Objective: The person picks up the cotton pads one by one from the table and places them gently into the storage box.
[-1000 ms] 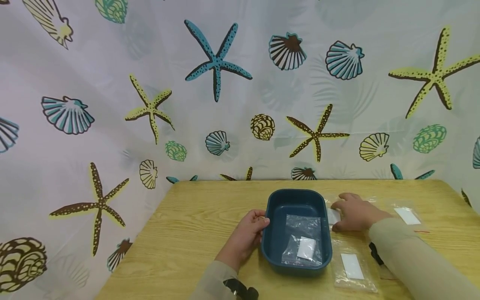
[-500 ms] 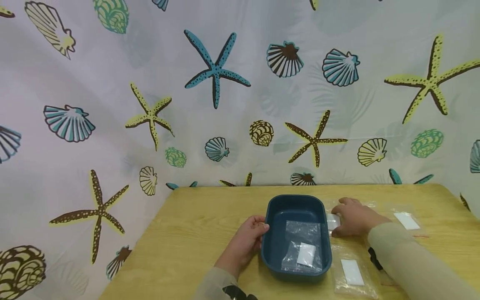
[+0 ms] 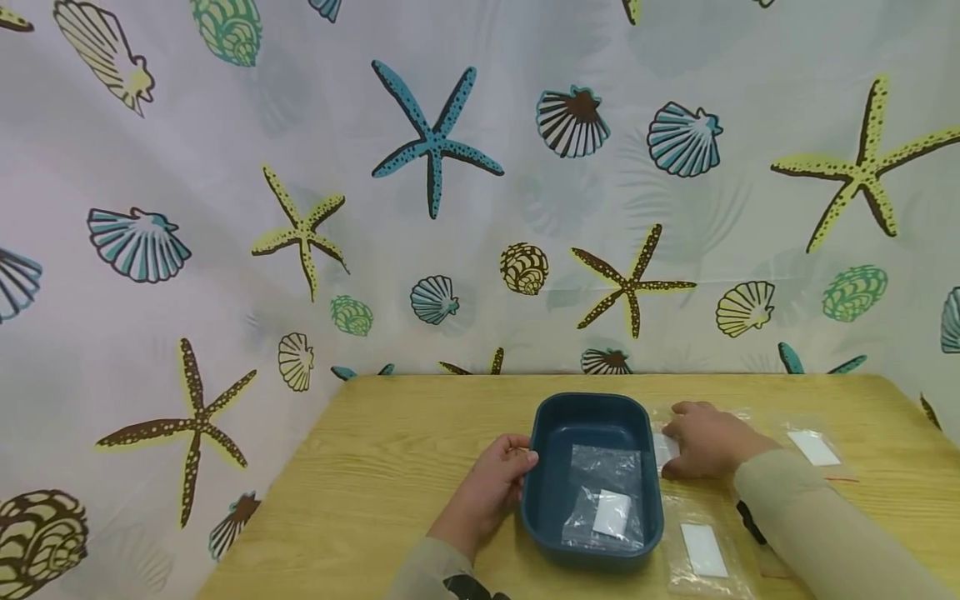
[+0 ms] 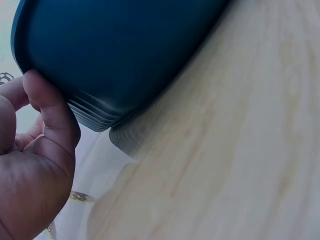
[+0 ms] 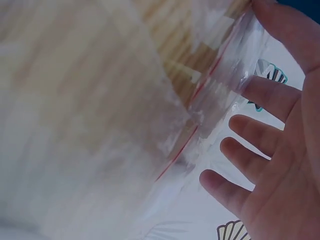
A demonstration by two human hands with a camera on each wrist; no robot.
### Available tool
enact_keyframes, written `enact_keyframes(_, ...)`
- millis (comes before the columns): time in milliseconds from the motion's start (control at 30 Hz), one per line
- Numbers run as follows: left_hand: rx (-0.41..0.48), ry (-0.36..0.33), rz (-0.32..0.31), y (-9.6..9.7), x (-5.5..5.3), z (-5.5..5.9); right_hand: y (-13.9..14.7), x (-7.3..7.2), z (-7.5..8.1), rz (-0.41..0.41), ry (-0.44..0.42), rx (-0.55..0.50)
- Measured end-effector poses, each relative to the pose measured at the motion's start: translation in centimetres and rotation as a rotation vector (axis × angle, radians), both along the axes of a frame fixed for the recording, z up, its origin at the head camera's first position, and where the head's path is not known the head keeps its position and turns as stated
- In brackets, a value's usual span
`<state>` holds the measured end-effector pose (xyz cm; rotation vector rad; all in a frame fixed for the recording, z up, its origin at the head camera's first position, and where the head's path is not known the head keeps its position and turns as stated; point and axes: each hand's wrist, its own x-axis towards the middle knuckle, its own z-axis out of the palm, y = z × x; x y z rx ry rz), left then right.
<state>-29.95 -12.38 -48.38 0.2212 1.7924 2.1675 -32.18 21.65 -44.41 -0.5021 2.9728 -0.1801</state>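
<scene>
A dark blue plastic bin (image 3: 592,433) stands on the table, with a clear zip bag (image 3: 606,462) holding a white piece inside it. My left hand (image 3: 491,483) pinches the bin's left rim between thumb and fingers, which the left wrist view (image 4: 45,130) also shows. To the right of the bin, my right hand (image 3: 708,442) reaches over another clear bag with a white piece (image 3: 666,452). In the right wrist view its fingers are spread and fairly straight. The index fingertip touches the edge of a clear bag (image 5: 220,85) with a red seal line.
More clear bags with white pieces lie on the wooden table (image 3: 375,500): one at the front right (image 3: 703,550), another at the far right (image 3: 813,447). A further bag is partly hidden under the right sleeve (image 3: 817,508). A shell-print curtain (image 3: 480,208) hangs behind the table.
The whole head view has shifted slightly downward. Both hands stay almost where they were; the right fingers have moved a little over the bag.
</scene>
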Motion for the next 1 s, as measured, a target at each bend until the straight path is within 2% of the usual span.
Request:
enact_keyframes(333, 0.0, 0.002, 0.011, -0.12, 0.15, -0.15, -0.13, -0.06, -0.08, 0.033, 0.044, 0.017)
enact_keyframes(600, -0.002, -0.005, -0.004, -0.1, 0.33, 0.01, 0.07, -0.36, -0.46, 0.03, 0.057, 0.012)
enact_keyframes(1000, -0.014, -0.017, -0.008, -0.22, 0.36, 0.06, -0.08, -0.34, 0.06, 0.02, 0.079, -0.015)
